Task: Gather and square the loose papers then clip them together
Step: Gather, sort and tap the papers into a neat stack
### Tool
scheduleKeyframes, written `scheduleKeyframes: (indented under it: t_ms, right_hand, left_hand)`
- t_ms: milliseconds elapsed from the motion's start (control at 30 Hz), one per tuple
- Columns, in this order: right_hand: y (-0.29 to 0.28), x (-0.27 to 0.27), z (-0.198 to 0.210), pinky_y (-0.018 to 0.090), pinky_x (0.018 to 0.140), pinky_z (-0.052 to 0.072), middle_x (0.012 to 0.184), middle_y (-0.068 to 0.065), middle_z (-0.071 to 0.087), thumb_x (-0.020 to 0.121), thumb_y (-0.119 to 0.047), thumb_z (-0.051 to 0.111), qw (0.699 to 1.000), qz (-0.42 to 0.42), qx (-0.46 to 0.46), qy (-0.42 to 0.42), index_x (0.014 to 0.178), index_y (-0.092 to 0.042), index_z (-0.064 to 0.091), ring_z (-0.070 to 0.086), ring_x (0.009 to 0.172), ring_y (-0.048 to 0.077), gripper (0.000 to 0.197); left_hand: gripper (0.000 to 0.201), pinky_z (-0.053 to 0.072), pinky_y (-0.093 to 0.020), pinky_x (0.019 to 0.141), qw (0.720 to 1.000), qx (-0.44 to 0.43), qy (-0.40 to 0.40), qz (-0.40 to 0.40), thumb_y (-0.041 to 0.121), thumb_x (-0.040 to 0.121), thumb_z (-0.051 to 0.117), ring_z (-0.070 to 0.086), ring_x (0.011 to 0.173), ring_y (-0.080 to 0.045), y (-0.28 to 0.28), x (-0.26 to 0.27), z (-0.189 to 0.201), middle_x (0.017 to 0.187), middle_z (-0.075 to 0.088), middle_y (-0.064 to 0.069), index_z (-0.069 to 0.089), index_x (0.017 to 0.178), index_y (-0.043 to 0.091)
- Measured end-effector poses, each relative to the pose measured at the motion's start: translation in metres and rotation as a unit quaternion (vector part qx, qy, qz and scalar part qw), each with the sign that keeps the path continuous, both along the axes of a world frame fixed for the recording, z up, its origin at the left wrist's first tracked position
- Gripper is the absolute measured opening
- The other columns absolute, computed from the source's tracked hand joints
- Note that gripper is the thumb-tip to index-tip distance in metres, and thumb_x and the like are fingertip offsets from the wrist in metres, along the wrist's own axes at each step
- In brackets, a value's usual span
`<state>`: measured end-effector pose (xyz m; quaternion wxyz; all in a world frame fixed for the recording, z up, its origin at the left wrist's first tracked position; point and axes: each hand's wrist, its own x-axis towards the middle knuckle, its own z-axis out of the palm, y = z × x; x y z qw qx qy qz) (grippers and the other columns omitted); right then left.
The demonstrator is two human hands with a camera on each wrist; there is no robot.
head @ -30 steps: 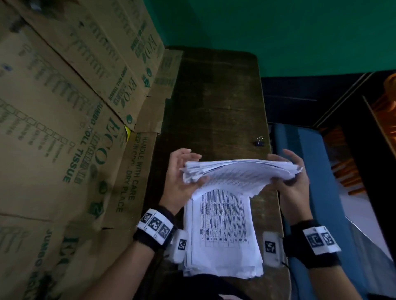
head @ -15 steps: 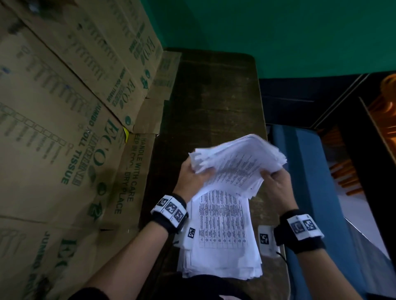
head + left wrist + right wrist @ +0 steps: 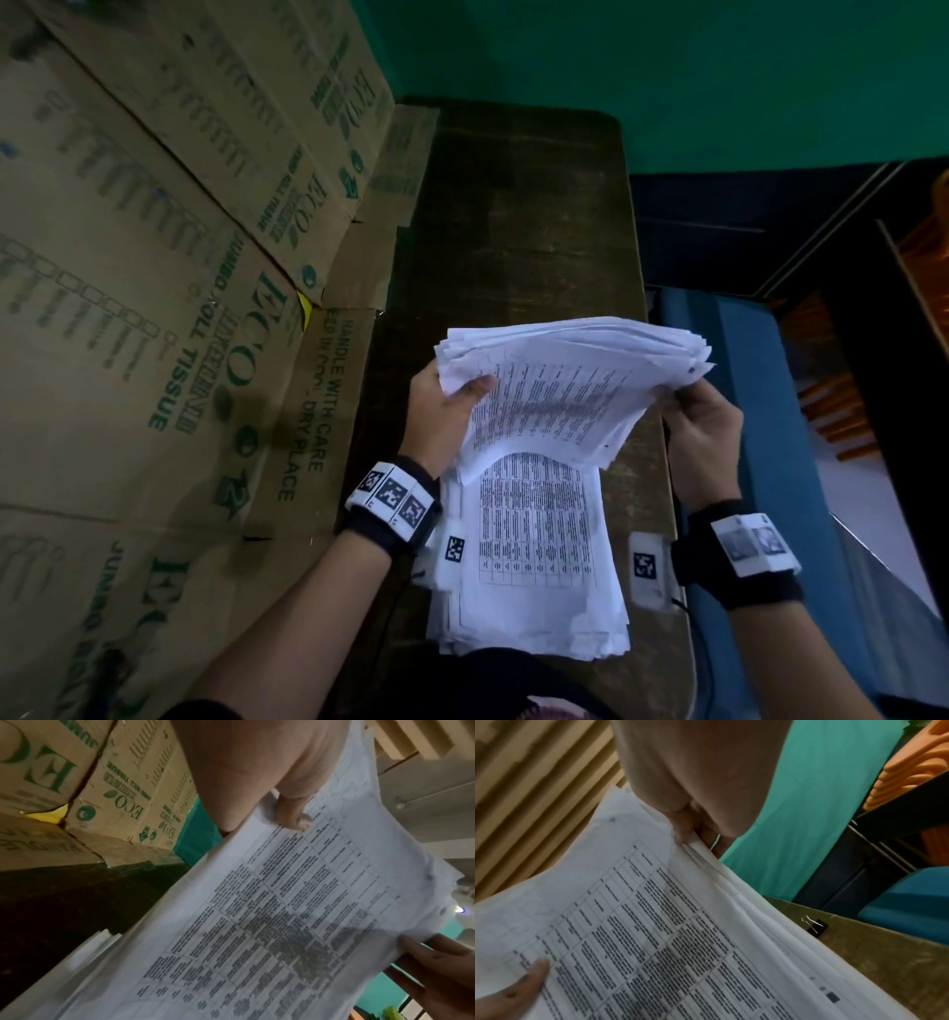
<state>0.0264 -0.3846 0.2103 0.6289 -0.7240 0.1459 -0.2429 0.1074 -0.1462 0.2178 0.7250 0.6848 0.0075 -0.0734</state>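
Note:
I hold a thick bundle of printed papers (image 3: 565, 390) in the air over the table, its sheets fanned and uneven. My left hand (image 3: 447, 411) grips its left edge, thumb on the printed face (image 3: 295, 817). My right hand (image 3: 703, 426) pinches the right edge (image 3: 693, 833). Under the bundle a second stack of papers (image 3: 534, 565) lies flat on the table near me. A black binder clip (image 3: 814, 924) sits on the table beyond the bundle; the papers hide it in the head view.
The dark wooden table (image 3: 518, 216) runs away from me. Stacked cardboard boxes (image 3: 154, 308) crowd its left side. A green wall (image 3: 667, 77) stands behind. A blue chair (image 3: 760, 411) is to the right of the table.
The bundle has tilted up on edge and shifted, now held higher with its printed face toward me. Both hands kept hold of its ends.

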Motion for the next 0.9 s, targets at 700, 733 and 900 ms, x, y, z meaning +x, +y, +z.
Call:
scheduleKeyframes:
  t_ms: [700,733,900]
  right_hand:
    - [0.014,0.003,-0.098,0.020,0.068,0.051,0.096,0.009,0.070,0.089,0.003,0.058,0.977,-0.006,0.069,0.204,0.090,-0.007,0.062,0.068,0.085,0.021,0.011]
    - [0.014,-0.002,-0.101,0.022,0.076,0.051,0.104,0.005,0.071,0.091,0.004,0.055,0.977,0.007,0.096,0.190,0.098,-0.010,0.062,0.068,0.092,0.016,0.017]
    - [-0.009,-0.011,-0.131,0.033,0.090,0.046,0.098,0.009,0.059,0.091,-0.010,0.057,0.915,0.014,0.033,0.402,0.104,-0.005,0.060,0.057,0.095,0.029,0.014]
  left_hand:
    - [0.023,0.049,-0.007,0.059,0.993,0.031,-0.024,-0.115,-0.008,0.070,0.077,0.068,0.067,0.004,-0.004,-0.007,0.003,0.066,0.071,0.016,0.067,0.079,0.012]
    - [0.025,0.049,-0.007,0.059,0.992,0.042,-0.039,-0.111,-0.007,0.069,0.078,0.067,0.067,0.005,0.000,-0.006,0.001,0.069,0.071,0.013,0.066,0.081,0.011]
    - [0.048,0.055,-0.019,0.072,0.998,0.018,-0.032,-0.057,-0.006,0.069,0.079,0.069,0.096,-0.016,0.004,-0.001,-0.019,0.103,0.069,-0.008,0.059,0.112,-0.003]
